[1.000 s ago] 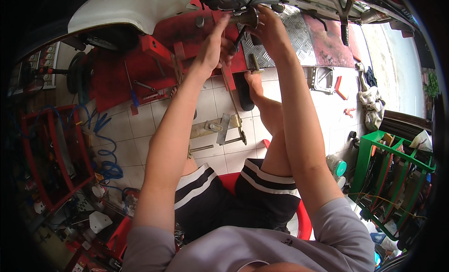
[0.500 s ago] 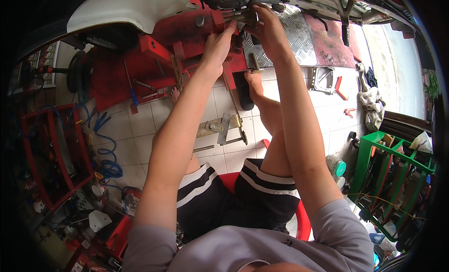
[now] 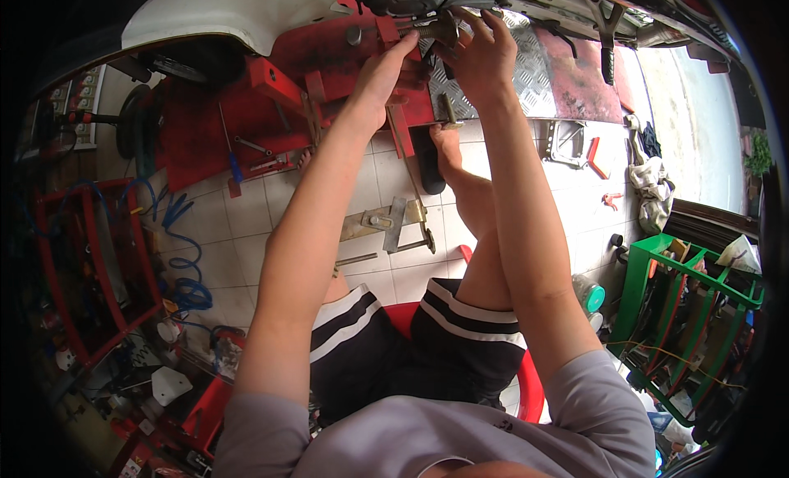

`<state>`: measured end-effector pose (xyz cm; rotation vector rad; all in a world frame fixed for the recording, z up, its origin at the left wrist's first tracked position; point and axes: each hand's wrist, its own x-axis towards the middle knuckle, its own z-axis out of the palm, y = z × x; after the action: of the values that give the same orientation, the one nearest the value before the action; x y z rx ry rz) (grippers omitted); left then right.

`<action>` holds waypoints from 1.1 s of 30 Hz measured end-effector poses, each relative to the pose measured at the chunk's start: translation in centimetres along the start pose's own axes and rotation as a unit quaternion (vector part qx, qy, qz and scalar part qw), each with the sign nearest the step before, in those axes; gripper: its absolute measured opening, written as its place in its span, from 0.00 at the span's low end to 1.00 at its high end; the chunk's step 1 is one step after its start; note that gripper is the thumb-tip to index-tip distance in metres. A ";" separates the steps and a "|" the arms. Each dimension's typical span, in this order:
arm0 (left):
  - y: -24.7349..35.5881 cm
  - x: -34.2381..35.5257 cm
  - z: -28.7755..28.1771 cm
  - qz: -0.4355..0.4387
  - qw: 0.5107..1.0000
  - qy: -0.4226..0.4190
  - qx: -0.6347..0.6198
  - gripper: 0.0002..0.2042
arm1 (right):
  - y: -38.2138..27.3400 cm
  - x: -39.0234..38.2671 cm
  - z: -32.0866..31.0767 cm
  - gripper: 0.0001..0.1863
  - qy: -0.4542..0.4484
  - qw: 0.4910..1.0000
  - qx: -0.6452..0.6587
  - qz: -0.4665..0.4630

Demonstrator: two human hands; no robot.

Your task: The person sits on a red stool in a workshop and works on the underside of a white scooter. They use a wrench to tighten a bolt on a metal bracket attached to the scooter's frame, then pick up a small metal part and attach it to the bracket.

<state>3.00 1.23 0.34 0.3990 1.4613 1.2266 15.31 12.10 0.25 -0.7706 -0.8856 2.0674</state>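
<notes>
Harsh daylight from the upper right totally blows out the square white floor tiles (image 3: 583,190); left side's murky, fisheye edges bend into black.

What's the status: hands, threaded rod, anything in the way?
Left hand at threaded rod, grip unclear. Right hand by its flanged end, contact unclear. Rod beside red bracket. Dark vehicle parts may crowd it.

A thick, threaded metal screw (image 3: 427,32) lies crosswise.

Threaded rod (image 3: 426,32) — dull brown-grey. Platform (image 3: 201,141) red; plate (image 3: 530,77) silver, raised tread pattern. Shorts (image 3: 362,383) black, white-banded. Shirt (image 3: 419,433) grey. Rack (image 3: 631,293) green — hose (image 3: 187,293) blue.
</notes>
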 end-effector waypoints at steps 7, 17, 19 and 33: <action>-0.1 -0.1 -0.4 0.005 0.998 0.017 0.057 0.29 | -0.3 -0.8 1.3 0.28 -0.074 0.988 0.131 -0.019; -0.5 1.6 -1.3 0.064 0.994 -0.030 0.087 0.30 | 1.5 1.3 0.8 0.07 -0.018 0.993 -0.036 -0.111; -0.7 1.8 -1.5 0.060 0.993 -0.028 0.096 0.29 | 1.6 1.2 0.8 0.07 -0.018 0.993 -0.041 -0.107; -2.8 3.3 -3.8 0.150 0.961 -0.006 0.231 0.39 | 0.9 1.0 0.8 0.20 -0.012 0.992 -0.086 -0.094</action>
<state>-0.31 1.02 -4.35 0.9724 1.7188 1.1009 13.76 12.21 -0.21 -0.7229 -1.1170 1.8569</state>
